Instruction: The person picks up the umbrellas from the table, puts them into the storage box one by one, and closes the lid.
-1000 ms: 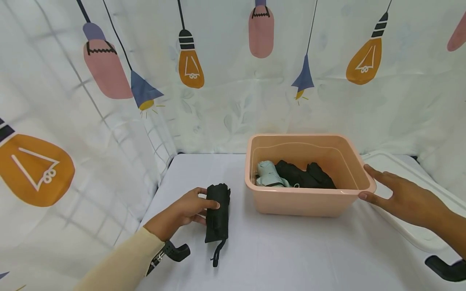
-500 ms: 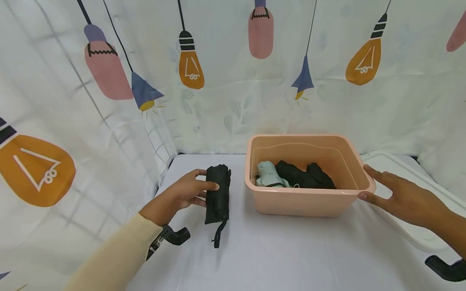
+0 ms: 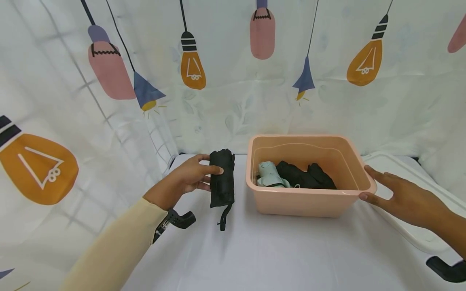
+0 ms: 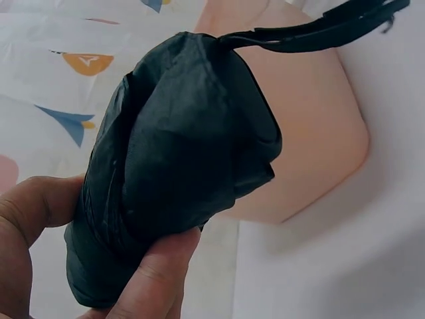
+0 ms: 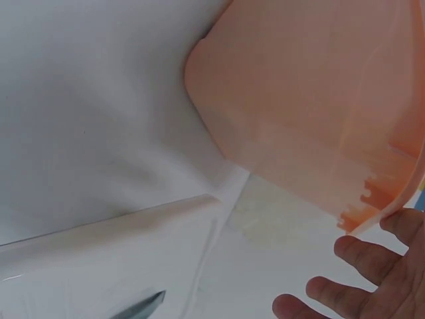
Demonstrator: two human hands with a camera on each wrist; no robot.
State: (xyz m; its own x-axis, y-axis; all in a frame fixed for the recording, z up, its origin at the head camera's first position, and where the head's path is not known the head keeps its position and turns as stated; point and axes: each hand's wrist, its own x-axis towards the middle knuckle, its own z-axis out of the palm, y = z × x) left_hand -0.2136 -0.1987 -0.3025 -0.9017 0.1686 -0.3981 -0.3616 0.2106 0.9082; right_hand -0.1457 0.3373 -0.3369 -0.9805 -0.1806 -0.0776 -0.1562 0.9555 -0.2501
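Observation:
My left hand grips a black folded umbrella from its left side, with the thumb across its front. The umbrella stands above the table, left of the peach plastic bin, and its wrist strap hangs from the lower end. In the left wrist view the umbrella fills the middle and the strap sticks out at upper right. My right hand touches the bin's right rim with extended fingers. In the right wrist view the fingers lie against the rim.
Inside the bin lie a pale teal bundle and a black bundle, apparently folded umbrellas. A white lid lies right of the bin, under my right hand. A patterned curtain closes off the back and left of the white-covered table.
My left hand has lifted the umbrella and carried it away from me, toward the back of the table and slightly right. The right hand and the bin have stayed in place.

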